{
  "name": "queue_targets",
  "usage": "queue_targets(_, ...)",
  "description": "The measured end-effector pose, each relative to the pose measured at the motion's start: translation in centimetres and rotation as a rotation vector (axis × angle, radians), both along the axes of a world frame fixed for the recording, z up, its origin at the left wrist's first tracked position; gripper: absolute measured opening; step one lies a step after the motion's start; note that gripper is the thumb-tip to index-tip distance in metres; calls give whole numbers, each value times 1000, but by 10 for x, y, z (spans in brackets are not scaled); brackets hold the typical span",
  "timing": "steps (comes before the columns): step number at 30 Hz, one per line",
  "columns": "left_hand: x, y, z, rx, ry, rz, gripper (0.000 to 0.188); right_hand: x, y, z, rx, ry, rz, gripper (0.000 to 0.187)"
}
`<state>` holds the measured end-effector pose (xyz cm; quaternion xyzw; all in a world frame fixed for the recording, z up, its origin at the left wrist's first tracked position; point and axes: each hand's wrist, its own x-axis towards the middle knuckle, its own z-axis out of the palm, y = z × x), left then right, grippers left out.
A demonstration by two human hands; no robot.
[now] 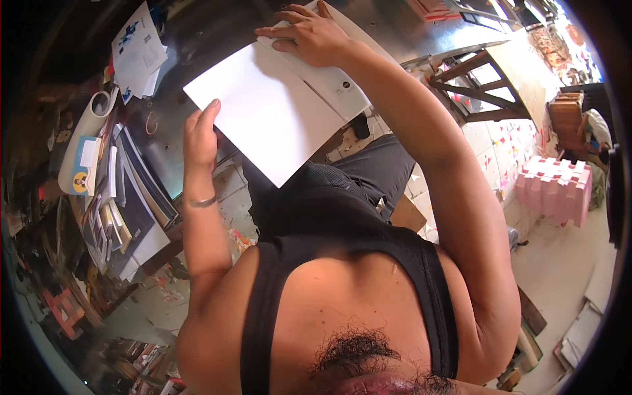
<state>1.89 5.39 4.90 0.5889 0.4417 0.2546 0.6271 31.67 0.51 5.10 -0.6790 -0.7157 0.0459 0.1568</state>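
Note:
A blank white sheet of paper (270, 112) lies slantwise over the table's near edge, one corner hanging above my lap. My left hand (201, 138) grips its left edge, thumb on top and the other fingers mostly hidden. Along the sheet's right side is a white printed sheet or cover (345, 92) with a small dark round mark; whether the two are joined, I cannot tell. My right hand (313, 34) rests palm down at the far end, fingers spread over the paper.
The dark table (210, 29) carries loose white printed sheets (137, 56) at the far left. Nearer on the left are a rolled paper (89, 131) and stacked booklets (125, 197). A wooden-legged table (484, 82) and a pink-and-white bundled stack (553, 187) stand to the right.

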Motion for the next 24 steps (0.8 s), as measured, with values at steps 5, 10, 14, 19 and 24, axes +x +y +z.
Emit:
queue_targets(5,-5,-27,-4,-23,66,5,37,0,-4,-2,6,-22,-4,48)
queue_targets(10,-7,-22,-9,-59,79,26,35,7,0,-16,35,-55,30,52)
queue_targets(14,-16,7,-19,231,318,-75,40,10,8,-37,251,-127,-18,43)
queue_targets(19,14,22,17,753,423,77,78,5,7,-31,219,-136,-36,43)
queue_targets(24,22,27,24,540,322,-32,98,2,5,-26,144,-145,-103,42)
